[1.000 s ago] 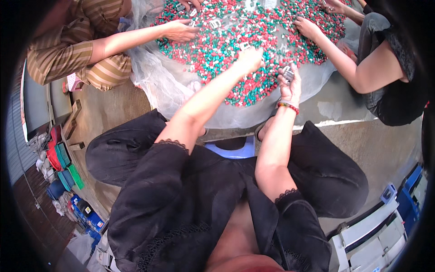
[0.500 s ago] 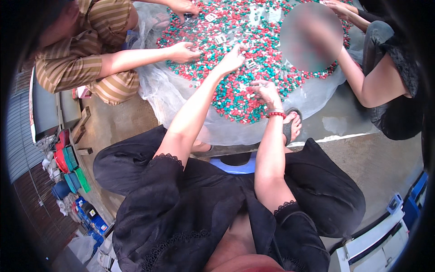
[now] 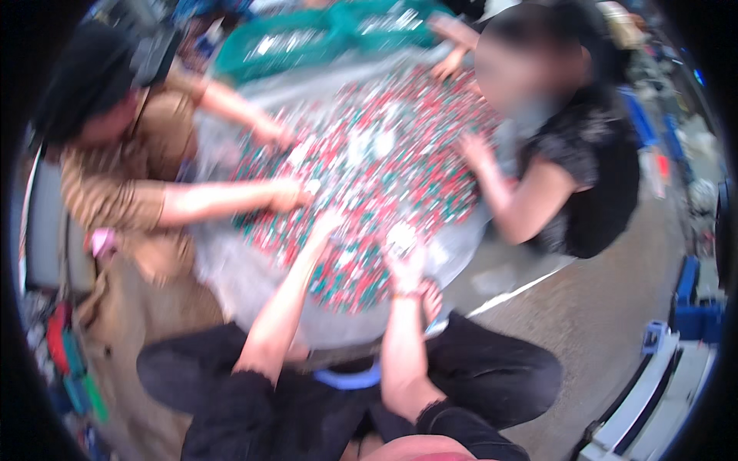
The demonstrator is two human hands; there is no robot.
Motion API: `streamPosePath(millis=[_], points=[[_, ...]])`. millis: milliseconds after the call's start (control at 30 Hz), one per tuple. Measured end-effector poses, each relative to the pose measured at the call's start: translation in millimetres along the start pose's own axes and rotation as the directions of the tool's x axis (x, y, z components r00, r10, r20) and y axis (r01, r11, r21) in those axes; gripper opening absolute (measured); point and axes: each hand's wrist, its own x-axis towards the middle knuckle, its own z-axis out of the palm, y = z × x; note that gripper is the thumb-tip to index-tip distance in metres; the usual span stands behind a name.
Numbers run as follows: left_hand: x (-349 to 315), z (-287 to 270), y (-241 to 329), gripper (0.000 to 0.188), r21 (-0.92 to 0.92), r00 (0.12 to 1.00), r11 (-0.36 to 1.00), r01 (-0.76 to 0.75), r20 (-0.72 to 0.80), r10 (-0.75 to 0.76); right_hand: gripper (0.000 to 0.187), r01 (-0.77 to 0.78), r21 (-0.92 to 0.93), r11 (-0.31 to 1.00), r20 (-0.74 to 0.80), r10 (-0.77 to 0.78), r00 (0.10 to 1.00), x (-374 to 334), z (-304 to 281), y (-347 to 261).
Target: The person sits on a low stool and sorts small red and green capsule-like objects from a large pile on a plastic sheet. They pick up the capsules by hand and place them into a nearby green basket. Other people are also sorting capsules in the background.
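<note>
A wide spread of small red, green and white pieces (image 3: pixel 350 265) lies on a translucent plastic sheet (image 3: pixel 223 280); motion blur hides their exact kind. Over its near part, my left hand (image 3: pixel 329 223) reaches in among them, its fingers smeared. To its right, my right hand (image 3: pixel 409 270), with a bracelet at the wrist, is turned up and holds a clump of white pieces (image 3: pixel 400 240) at its fingers. Larger white pieces (image 3: pixel 369 144) lie farther back in the spread.
A co-worker in a striped brown top (image 3: pixel 115 188) reaches in from the left. Another in black (image 3: pixel 588 184) works at the right. Green baskets (image 3: pixel 269 48) with whitish contents stand at the far edge. A blue stool (image 3: pixel 350 378) is beneath me; white and blue containers (image 3: pixel 642 399) sit at right.
The view has tilted up and blurred, bringing the far baskets into sight. White pieces now show in my right hand. The left co-worker's hands are still over the spread.
</note>
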Motion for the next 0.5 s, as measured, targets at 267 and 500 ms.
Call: streamPosePath(millis=[267, 500], points=[[-27.7, 93.2, 15.7, 0.048, -0.587, 0.962, 0.78, 0.216, -0.011, -0.274, 0.029, 0.551, -0.832, 0.063, 0.534, -0.177, 0.827, -0.3, 64.0, 40.5], [-3.6, 72.9, -25.7, 0.046, -0.892, 0.964, 0.446, 0.072, -0.053, -0.261, 0.029, 0.646, -0.649, -0.402, 0.704, 0.002, 0.71, -14.1, 69.9, 65.0]])
